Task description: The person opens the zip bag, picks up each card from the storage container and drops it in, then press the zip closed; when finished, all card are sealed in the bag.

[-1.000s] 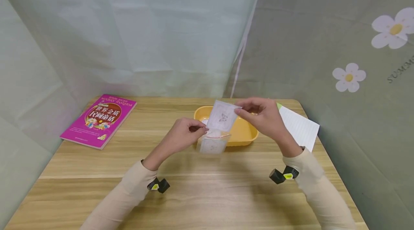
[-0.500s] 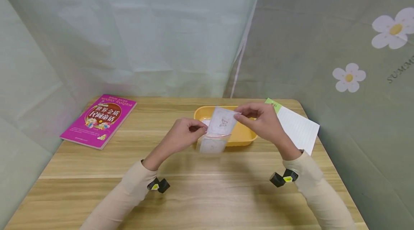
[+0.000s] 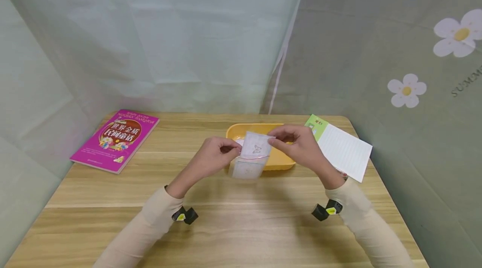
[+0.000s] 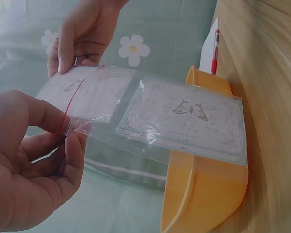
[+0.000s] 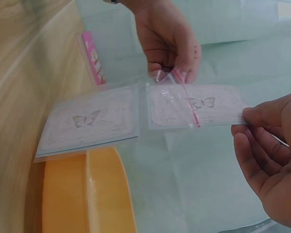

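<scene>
"What's at the left?"
"A pink book, flat by the far left corner of the desk. Next along comes the left hand, its thumb and finger pinched on the mouth of a clear bag."
"Anything in that bag?"
"A butterfly card lies in its lower end, and a second card sits part way through the mouth, across the red strip. Behind them is the yellow tray, near the middle of the desk's far edge. From above, the bag overlaps its near rim; I can't tell if they touch."
"So which step is this?"
"I'd judge it's putting the second card into the bag. Next, I'd say, calls for keeping the mouth spread and pushing that card straight down without snagging the film."
"And where is it relative to the right hand?"
"Right at its fingertips: thumb and finger are closed on the card's outer corner, and the rest reaches leftward, down past the left hand's pinch."
"Beyond that?"
"A lined notepad, by the desk's right edge."
</scene>
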Action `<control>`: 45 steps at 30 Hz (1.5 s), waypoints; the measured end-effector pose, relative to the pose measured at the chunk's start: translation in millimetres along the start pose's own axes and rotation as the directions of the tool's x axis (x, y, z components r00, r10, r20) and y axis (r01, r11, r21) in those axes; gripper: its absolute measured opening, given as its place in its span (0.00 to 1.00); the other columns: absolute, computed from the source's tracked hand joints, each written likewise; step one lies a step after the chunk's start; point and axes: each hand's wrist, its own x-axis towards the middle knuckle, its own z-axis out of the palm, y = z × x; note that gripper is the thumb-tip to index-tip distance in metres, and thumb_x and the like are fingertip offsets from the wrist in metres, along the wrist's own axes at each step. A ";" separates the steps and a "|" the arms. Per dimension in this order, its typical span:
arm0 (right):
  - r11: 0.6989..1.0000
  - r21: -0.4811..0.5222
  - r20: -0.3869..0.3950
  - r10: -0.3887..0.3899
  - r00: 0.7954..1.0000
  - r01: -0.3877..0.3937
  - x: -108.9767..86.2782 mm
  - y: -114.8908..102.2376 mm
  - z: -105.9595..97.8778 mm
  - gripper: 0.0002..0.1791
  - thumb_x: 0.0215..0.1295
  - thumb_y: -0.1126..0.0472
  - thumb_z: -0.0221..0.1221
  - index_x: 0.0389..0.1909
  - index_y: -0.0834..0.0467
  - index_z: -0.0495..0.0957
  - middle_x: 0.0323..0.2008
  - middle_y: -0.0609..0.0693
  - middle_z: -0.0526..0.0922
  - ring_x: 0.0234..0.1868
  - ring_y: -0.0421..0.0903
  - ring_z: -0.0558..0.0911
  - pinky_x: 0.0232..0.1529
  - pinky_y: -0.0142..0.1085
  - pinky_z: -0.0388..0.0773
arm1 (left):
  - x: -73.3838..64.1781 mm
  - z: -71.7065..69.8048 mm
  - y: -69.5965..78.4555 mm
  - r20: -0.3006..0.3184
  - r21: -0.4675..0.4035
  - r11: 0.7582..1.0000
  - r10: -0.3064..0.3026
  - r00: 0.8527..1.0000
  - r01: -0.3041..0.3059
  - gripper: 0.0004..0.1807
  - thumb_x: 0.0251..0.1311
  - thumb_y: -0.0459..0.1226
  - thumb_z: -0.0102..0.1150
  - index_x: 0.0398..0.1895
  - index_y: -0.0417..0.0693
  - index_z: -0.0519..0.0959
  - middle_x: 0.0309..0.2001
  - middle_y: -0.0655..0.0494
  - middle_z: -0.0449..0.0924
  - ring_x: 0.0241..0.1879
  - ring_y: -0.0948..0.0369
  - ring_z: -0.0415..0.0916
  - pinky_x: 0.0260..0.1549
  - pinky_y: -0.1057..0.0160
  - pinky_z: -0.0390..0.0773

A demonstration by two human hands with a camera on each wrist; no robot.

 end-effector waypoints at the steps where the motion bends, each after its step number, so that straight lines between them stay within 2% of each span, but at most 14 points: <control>1: 1.000 0.002 0.004 0.005 1.000 -0.005 -0.2 0.2 0.8 0.05 0.65 0.65 0.68 0.40 0.59 0.89 0.36 0.51 0.89 0.32 0.43 0.84 0.33 0.32 0.82 | 0.0 0.0 -0.1 0.000 -0.002 1.000 0.001 1.000 -0.001 0.09 0.69 0.38 0.62 0.40 0.44 0.89 0.37 0.55 0.87 0.35 0.60 0.81 0.36 0.61 0.83; 7: 1.000 0.009 0.027 0.016 1.000 -0.016 -1.5 2.2 5.5 0.06 0.66 0.64 0.68 0.41 0.59 0.89 0.37 0.51 0.89 0.33 0.44 0.85 0.34 0.34 0.83 | -0.4 -0.3 -0.4 0.000 0.003 1.000 0.004 1.000 -0.004 0.08 0.69 0.37 0.62 0.40 0.44 0.89 0.37 0.54 0.87 0.35 0.60 0.81 0.36 0.61 0.82; 18: 0.999 0.031 0.024 0.014 1.000 -0.015 -3.7 3.6 7.2 0.05 0.66 0.66 0.68 0.41 0.60 0.88 0.37 0.53 0.89 0.31 0.44 0.84 0.32 0.32 0.80 | -0.3 0.0 -0.4 0.002 0.020 1.000 0.016 1.000 -0.016 0.09 0.69 0.38 0.61 0.41 0.44 0.89 0.37 0.55 0.87 0.35 0.60 0.81 0.37 0.61 0.83; 29: 1.000 -0.005 0.063 -0.013 0.998 0.013 -8.2 10.3 17.5 0.04 0.65 0.63 0.69 0.39 0.55 0.89 0.35 0.45 0.88 0.34 0.42 0.84 0.39 0.39 0.85 | -0.6 -1.6 1.1 0.001 0.011 1.000 0.021 1.000 -0.021 0.09 0.69 0.37 0.60 0.41 0.43 0.88 0.37 0.54 0.87 0.35 0.60 0.81 0.38 0.60 0.83; 36: 0.999 -0.030 0.082 -0.030 0.996 0.032 -11.3 11.9 19.4 0.05 0.65 0.64 0.69 0.39 0.54 0.90 0.34 0.43 0.88 0.33 0.40 0.84 0.38 0.36 0.84 | -0.5 -2.5 2.0 -0.001 0.017 1.000 0.020 1.000 -0.020 0.09 0.69 0.37 0.60 0.41 0.44 0.88 0.37 0.55 0.87 0.36 0.60 0.81 0.38 0.60 0.82; 45: 0.999 -0.038 0.095 -0.008 0.995 0.012 -11.7 10.8 17.3 0.06 0.64 0.63 0.69 0.41 0.54 0.89 0.34 0.42 0.87 0.33 0.40 0.83 0.39 0.38 0.84 | 0.7 -1.8 1.8 0.002 0.007 0.999 0.035 0.999 -0.035 0.08 0.69 0.37 0.60 0.41 0.47 0.89 0.39 0.54 0.89 0.34 0.62 0.82 0.36 0.61 0.82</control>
